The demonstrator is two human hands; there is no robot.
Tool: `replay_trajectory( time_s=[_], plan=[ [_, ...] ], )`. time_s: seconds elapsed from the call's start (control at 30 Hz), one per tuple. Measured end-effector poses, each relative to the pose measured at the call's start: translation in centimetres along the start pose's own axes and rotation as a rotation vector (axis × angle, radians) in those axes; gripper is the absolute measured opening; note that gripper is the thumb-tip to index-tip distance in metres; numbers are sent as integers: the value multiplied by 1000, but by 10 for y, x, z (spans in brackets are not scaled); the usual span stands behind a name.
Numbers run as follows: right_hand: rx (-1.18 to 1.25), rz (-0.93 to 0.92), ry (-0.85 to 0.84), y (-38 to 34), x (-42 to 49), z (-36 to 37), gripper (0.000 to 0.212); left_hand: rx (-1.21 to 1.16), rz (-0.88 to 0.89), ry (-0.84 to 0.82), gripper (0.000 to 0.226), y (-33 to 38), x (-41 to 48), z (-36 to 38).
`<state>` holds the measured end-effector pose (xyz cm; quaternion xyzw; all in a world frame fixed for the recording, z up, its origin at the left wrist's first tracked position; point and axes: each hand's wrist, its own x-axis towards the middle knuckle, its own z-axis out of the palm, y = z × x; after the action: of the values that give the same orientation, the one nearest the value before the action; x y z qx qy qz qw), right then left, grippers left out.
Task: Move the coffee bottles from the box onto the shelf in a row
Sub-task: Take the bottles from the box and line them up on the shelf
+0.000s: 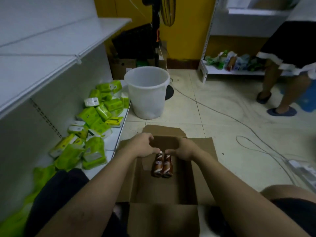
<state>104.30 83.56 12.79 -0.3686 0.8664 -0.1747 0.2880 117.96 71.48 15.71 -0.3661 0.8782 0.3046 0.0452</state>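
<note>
Two brown coffee bottles with white swirls stand side by side inside an open cardboard box (203, 168) on the floor. My left hand (144, 145) pinches the cap of the left bottle (157, 165). My right hand (183, 149) pinches the cap of the right bottle (168, 166). Both hands are over the box's far half. The white shelf (56, 53) runs along the left, its upper boards bare.
Green tissue packs (95, 120) are heaped on the bottom shelf board at left. A translucent white bucket (147, 92) stands beyond the box, with a fan stand behind it. Cables (248, 144) trail over the tiled floor at right. Another person's legs (280, 86) stand at far right.
</note>
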Motion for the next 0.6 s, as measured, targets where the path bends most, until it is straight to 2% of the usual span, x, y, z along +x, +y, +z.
replay_trajectory(
  time_s=[0.27, 0.4, 0.6],
  plan=[
    [2, 237, -175, 76, 72, 60, 72, 102, -129, -221, 56, -32, 92, 87],
    [-43, 348, -260, 105, 111, 94, 71, 298, -142, -270, 41, -57, 131, 133],
    [-99, 381, -317, 130, 171, 144, 66, 366, -165, -273, 53, -100, 181, 195]
  ],
)
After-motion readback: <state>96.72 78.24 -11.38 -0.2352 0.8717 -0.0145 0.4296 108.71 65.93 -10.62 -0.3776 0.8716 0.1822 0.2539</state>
